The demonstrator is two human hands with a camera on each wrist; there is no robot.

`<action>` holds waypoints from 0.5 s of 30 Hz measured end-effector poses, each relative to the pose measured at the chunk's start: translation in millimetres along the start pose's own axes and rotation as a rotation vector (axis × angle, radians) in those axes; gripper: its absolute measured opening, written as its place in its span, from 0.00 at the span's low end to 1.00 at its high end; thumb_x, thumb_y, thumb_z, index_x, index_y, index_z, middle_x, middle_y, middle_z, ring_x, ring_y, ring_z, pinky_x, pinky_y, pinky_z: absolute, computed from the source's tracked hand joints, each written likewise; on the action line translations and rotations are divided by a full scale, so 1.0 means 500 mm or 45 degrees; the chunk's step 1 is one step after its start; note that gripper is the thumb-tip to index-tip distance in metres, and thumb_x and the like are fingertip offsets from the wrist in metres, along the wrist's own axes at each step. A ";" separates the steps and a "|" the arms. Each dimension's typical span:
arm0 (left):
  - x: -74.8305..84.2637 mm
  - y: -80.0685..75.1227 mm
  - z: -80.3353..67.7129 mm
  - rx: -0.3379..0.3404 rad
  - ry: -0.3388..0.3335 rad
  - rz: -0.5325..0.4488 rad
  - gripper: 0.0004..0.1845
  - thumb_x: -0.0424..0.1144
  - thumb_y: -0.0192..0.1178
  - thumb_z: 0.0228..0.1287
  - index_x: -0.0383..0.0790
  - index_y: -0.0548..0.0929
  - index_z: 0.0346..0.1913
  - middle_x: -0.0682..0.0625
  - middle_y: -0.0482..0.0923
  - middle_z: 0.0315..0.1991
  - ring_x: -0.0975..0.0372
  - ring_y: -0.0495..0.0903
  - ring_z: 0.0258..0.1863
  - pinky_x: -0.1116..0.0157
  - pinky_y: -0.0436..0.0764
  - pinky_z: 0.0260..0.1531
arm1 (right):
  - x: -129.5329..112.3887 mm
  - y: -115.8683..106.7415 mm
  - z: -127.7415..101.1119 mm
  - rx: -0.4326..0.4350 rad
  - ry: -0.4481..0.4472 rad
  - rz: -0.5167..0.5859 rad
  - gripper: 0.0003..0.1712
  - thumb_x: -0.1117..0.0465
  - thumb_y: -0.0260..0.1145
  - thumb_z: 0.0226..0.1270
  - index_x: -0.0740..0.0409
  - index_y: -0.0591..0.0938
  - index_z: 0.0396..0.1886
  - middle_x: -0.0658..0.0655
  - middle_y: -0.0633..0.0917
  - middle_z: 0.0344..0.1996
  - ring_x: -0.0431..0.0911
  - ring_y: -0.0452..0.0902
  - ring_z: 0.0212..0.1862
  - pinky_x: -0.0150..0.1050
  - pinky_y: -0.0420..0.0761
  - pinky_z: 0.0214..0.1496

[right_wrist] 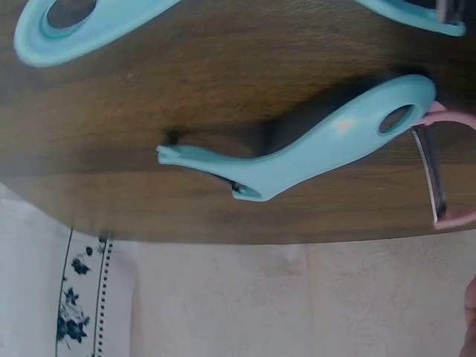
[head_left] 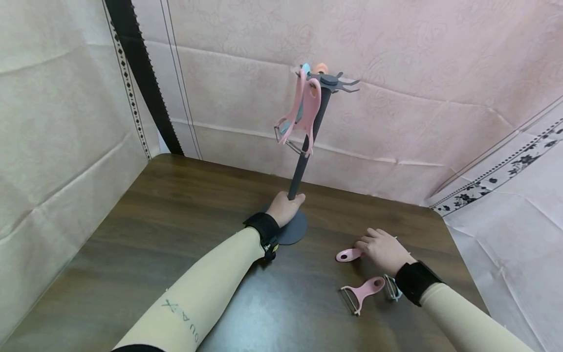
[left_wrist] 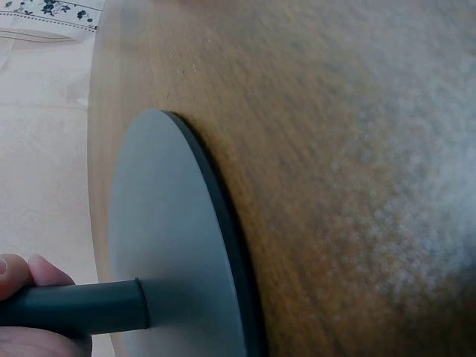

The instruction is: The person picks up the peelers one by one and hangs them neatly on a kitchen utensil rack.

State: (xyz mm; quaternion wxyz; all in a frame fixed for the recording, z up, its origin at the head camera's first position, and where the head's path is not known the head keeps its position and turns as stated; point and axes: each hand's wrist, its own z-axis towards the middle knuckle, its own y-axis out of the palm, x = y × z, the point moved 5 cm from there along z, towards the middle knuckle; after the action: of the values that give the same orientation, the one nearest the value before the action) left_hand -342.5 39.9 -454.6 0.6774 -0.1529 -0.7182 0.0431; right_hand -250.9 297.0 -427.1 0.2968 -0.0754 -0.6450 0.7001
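My left hand [head_left: 283,209] grips the dark grey post [head_left: 300,173] of a stand just above its round base [head_left: 293,230]; the left wrist view shows the thumb and fingers wrapped round the post [left_wrist: 89,306]. Over the table at the right, my right hand [head_left: 383,250] hovers with relaxed fingers close to a pink peeler [head_left: 348,254], whose far part it hides. Only a fingertip [right_wrist: 470,320] shows in the right wrist view. There, a light blue peeler [right_wrist: 335,137] lies on the wood, its handle end overlapping a pink peeler's frame [right_wrist: 454,222].
From the stand's pronged top [head_left: 330,79] hang two pink peelers [head_left: 311,105], a blue one behind them and a peach-coloured one [head_left: 321,68]. Nearer me lie another pink peeler [head_left: 364,293] and a blue peeler [head_left: 391,287]. Cloth [head_left: 374,127] walls the table's back and sides.
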 end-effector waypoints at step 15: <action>0.002 0.001 -0.006 0.011 -0.001 -0.031 0.28 0.55 0.50 0.71 0.45 0.63 0.14 0.55 0.54 0.18 0.59 0.57 0.20 0.62 0.56 0.27 | 0.057 -0.076 0.032 0.195 0.312 0.166 0.13 0.72 0.76 0.44 0.56 0.80 0.23 0.47 0.81 0.20 0.44 0.67 0.26 0.44 0.68 0.33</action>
State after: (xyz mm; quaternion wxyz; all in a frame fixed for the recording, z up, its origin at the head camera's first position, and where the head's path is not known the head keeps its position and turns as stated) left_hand -339.7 40.4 -453.6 0.6781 -0.1414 -0.7202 0.0379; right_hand -270.0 297.7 -380.6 0.3320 -0.1793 -0.5425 0.7506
